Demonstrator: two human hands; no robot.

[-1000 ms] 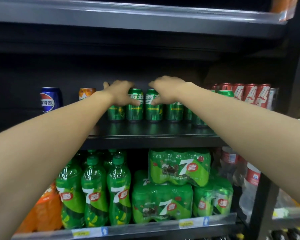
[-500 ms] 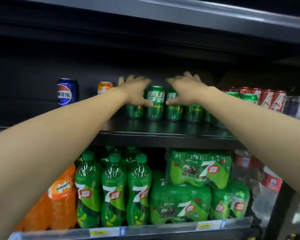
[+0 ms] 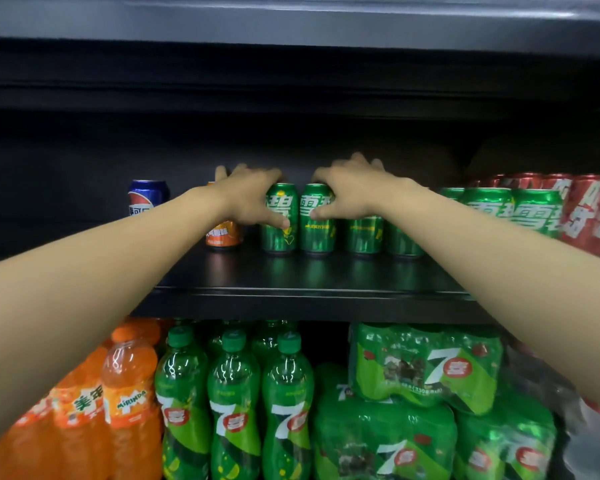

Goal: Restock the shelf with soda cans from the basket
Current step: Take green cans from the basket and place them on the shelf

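While hands (image 3: 253, 197) grip, green cans (image 3: 298, 220) upright

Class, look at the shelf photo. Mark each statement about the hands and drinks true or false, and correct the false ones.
1. Both hands are on green cans on the upper shelf. True: the left hand and the right hand each rest over green cans.
2. The blue can stands to the right of the green cans. False: the blue can stands at the left, beyond the orange can.
3. Red cans stand at the far right. True: red cans.
4. The lower shelf holds only cans. False: it holds green bottles, orange bottles and wrapped green packs.
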